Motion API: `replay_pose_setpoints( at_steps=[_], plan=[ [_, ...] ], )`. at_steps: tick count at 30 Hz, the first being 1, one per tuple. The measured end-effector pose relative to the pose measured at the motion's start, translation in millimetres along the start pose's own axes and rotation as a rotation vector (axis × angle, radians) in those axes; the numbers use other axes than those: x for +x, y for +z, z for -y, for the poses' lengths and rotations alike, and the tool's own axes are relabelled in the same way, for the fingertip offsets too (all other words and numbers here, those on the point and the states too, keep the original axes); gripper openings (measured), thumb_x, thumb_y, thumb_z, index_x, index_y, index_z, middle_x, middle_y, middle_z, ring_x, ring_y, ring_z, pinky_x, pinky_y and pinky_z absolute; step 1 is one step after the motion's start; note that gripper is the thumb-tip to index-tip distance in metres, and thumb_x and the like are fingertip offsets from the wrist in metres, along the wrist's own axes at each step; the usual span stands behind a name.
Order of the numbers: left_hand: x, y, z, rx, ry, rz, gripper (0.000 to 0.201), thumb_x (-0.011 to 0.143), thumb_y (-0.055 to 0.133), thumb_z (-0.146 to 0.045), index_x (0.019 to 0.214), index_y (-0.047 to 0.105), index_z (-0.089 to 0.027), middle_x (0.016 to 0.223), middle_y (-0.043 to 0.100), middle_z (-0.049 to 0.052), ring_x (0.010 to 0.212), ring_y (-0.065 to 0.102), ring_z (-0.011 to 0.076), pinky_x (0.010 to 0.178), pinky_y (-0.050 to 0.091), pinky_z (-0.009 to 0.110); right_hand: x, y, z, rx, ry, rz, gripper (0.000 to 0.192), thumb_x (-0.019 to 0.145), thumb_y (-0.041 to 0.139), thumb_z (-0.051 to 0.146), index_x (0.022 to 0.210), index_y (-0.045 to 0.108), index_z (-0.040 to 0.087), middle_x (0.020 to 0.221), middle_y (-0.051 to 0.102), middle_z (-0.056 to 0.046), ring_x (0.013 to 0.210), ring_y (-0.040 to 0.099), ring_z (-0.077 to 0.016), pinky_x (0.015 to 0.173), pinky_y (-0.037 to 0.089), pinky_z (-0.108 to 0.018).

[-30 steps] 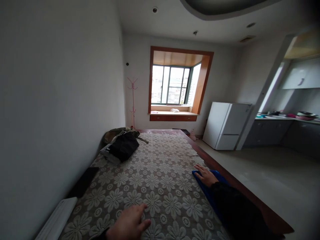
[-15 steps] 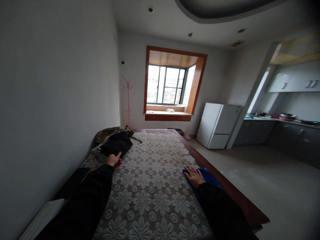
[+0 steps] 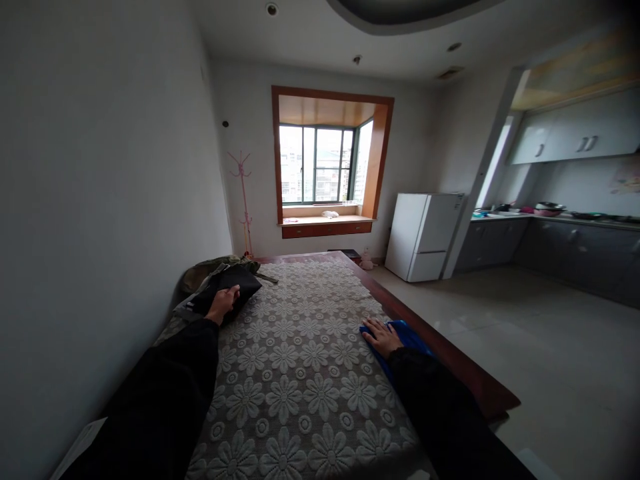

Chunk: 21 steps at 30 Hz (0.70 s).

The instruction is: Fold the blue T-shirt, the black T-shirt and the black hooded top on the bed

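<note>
Resting on the bed (image 3: 300,373): our left hand (image 3: 223,304) gripping a black bag (image 3: 227,288) at the wall edge; right hand (image 3: 383,337) flat, open, on a blue cloth (image 3: 407,337) at the opposite edge.

No legible txt, labels, brands or nrs anywhere in view; pale patch on dark bag (image 3: 227,293) too blurred to read.

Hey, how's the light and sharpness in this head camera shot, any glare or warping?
Head view: daylight from the wood-framed bay window blows out the panes, the room stays dim; wide-angle lens bends walls and darkens corners; left hand on the black bag and right hand on the blue cloth read sharp, black sleeves lose detail.
</note>
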<state>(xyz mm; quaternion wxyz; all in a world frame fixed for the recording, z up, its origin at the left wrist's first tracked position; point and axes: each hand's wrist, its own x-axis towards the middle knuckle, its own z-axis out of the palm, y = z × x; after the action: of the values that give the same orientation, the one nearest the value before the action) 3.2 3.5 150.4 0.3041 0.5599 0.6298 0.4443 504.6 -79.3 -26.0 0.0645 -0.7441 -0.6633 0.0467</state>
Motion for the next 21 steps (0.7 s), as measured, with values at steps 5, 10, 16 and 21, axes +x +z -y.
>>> replay_pose_setpoints(
  at_steps=[5,10,16,21],
  plan=[
    [-69.0,-28.3,-20.5,-0.223,0.097,0.094,0.049,0.081,0.048,-0.069,0.064,0.038,-0.024,0.055,0.033,-0.006,0.051,0.038,0.0095,0.047,0.036,0.020,1.8,2.0,-2.5,-0.007,-0.008,0.002,0.059,0.101,0.030,0.052,0.156,0.040,0.033,0.166,0.035,-0.001,0.155,0.024,-0.0246,0.124,0.017,-0.055],
    [-232.3,-34.2,26.7,-0.077,-0.056,0.582,0.054,0.080,0.056,-0.071,0.058,0.053,-0.021,0.055,0.049,-0.002,0.051,0.042,0.0116,0.049,0.035,0.026,-4.6,0.0,2.6,-0.010,-0.008,-0.009,0.059,0.101,0.029,0.050,0.156,0.041,0.030,0.166,0.034,-0.002,0.155,0.025,-0.0246,0.125,0.015,-0.054],
    [-313.8,-38.9,67.8,0.090,-0.046,0.663,0.054,0.087,0.054,-0.071,0.080,0.067,-0.019,0.072,0.066,0.001,0.067,0.059,0.0164,0.061,0.044,0.026,-11.3,-14.3,14.2,-0.024,0.007,0.004,0.059,0.101,0.028,0.044,0.157,0.038,0.028,0.166,0.035,-0.006,0.155,0.025,-0.0284,0.123,0.015,-0.062],
    [-290.8,-49.8,84.0,0.162,0.027,0.301,0.040,0.092,0.053,-0.059,0.098,0.070,-0.023,0.094,0.074,0.004,0.089,0.067,0.0227,0.078,0.050,0.031,-55.2,-47.4,76.5,0.104,-0.172,-0.159,0.050,0.094,0.049,0.039,0.140,0.058,0.021,0.157,0.047,-0.016,0.147,0.037,-0.0365,0.120,0.023,-0.064]
  ],
)
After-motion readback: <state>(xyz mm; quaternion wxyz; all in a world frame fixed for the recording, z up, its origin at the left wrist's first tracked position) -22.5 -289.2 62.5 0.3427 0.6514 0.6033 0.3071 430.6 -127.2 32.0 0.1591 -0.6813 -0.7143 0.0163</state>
